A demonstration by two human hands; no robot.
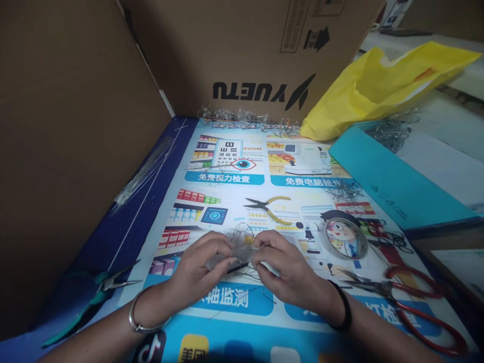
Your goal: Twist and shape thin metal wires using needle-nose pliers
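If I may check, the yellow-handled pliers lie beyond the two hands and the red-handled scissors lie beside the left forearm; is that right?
Not quite: the head view shows the red-handled scissors beside the right forearm, not the left. The yellow-handled pliers do lie beyond the left hand and right hand.

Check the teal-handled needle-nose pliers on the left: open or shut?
Open. The teal-handled needle-nose pliers show jaws spread in a V, tips apart, and handles splayed.
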